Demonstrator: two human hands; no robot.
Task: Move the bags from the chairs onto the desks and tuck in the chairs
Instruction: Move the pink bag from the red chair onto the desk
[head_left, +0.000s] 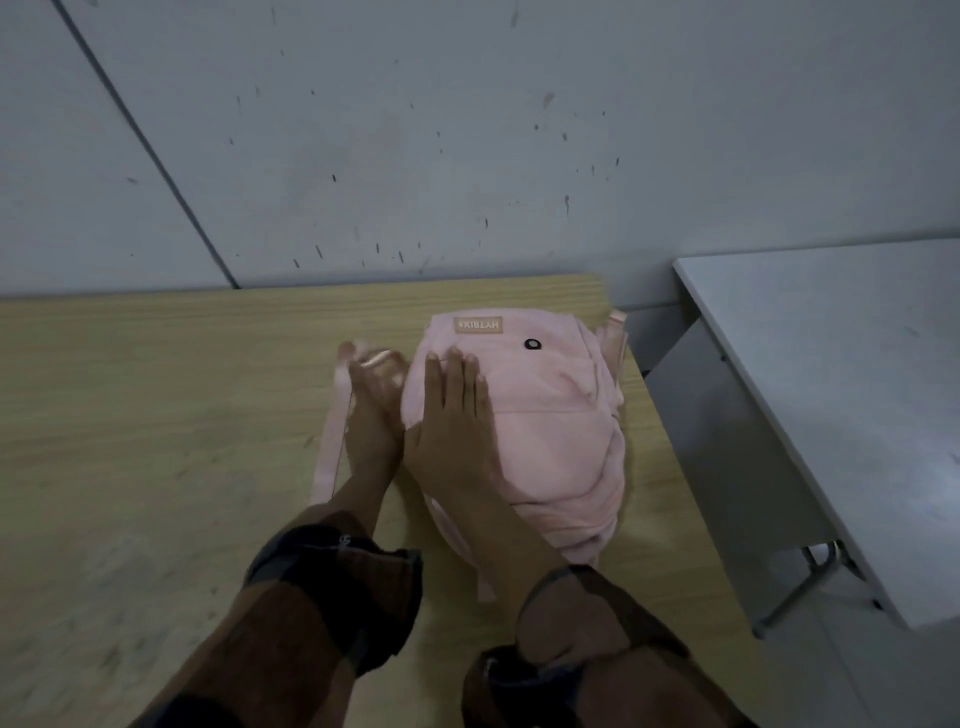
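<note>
A pink backpack (550, 415) lies flat on the wooden desk (156, 415), near the desk's right end and close to the wall. My right hand (452, 415) rests flat on the bag's left side with its fingers straight. My left hand (371, 415) is just left of it and blurred by motion. Its fingers are stretched out and reach the bag's pink top strap (376, 358). A long pink shoulder strap (330, 447) trails down the desk left of my left wrist. No chair is in view.
A white desk (831, 395) stands to the right, separated from the wooden desk by a narrow gap, with its metal legs (810, 582) showing below. A grey, scuffed wall (415, 156) runs directly behind both desks.
</note>
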